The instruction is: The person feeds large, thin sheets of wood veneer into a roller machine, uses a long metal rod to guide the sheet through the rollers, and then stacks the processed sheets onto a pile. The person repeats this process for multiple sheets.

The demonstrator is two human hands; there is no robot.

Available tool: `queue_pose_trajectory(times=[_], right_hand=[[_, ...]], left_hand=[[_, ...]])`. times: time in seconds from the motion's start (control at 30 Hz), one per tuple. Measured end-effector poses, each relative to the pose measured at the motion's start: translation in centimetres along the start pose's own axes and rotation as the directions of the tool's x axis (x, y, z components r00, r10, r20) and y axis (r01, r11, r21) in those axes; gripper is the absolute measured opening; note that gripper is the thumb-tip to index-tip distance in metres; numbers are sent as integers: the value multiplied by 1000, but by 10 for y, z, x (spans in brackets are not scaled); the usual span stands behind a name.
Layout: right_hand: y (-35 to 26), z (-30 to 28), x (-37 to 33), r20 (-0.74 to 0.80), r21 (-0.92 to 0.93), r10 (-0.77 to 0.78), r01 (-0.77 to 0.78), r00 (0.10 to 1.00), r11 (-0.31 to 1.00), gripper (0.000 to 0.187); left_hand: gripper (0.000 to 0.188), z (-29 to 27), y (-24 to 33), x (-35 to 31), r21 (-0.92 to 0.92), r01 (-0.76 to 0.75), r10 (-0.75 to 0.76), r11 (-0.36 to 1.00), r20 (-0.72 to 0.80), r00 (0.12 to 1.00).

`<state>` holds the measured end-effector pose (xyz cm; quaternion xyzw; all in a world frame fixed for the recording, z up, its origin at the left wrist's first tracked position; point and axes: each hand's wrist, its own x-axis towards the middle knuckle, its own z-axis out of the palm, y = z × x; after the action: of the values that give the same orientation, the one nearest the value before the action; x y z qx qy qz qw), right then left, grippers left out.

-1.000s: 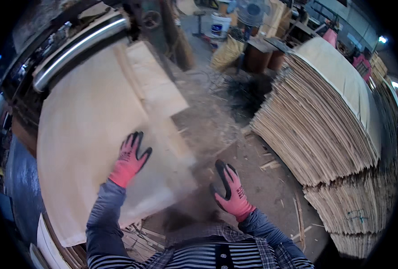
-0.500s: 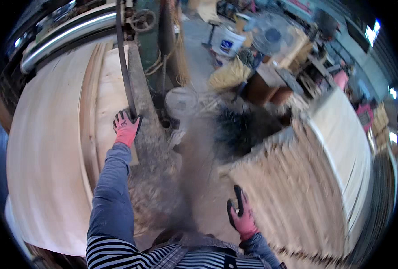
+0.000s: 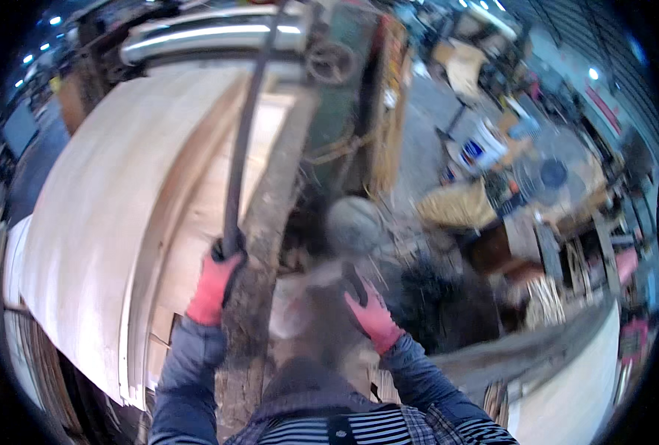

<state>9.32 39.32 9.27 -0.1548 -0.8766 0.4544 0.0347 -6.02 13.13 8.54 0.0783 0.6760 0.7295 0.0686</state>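
Note:
My left hand (image 3: 214,285), in a red and black work glove, is closed around the lower end of a long dark bar (image 3: 249,133). That bar slants up toward the machine roller (image 3: 211,43). Just left of it lie large pale wood veneer sheets (image 3: 114,200), with a raised, curved edge along their right side. My right hand (image 3: 375,315), gloved alike, hangs in front of me with thumb and fingers apart and holds nothing. A pale round container (image 3: 355,225), blurred, stands beyond it.
A handwheel (image 3: 330,61) sits on the machine's green frame. To the right rises a stack of pale sheets (image 3: 571,386). Farther off are a yellowish sack (image 3: 456,205), a white bucket (image 3: 484,147) and a fan (image 3: 552,174). A rough ledge (image 3: 263,230) runs beside the veneer.
My view has swung left. My left hand, earlier spread at the bar's lower end, is now wrapped around it. My right hand has moved forward, away from the right-hand stack.

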Motion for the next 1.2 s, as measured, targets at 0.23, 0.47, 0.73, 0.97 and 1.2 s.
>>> queue_pose_trajectory(times=[0.23,0.47,0.73,0.97,1.2], right_hand=[[-131,-1,187,30,721,-368,234,929,652,53],[-226,25,265,159,924,-399,7,903,384,53],[-271,77,275,494,869,-488,-393,719,301,23],[-297,99,303,545,835,-564,-465,620,295,20],[-309,108,324,616,765,-556,-592,558,254,23]], left_hand=[[57,48,56,-106,-251,353,-312,902,188,931],[39,45,-52,-190,-418,299,-382,858,-129,915],[34,67,-72,-177,-295,326,-436,898,-504,745],[43,104,-45,-162,-234,387,-444,892,-620,648],[47,143,-39,-171,-302,455,-521,838,-690,503]])
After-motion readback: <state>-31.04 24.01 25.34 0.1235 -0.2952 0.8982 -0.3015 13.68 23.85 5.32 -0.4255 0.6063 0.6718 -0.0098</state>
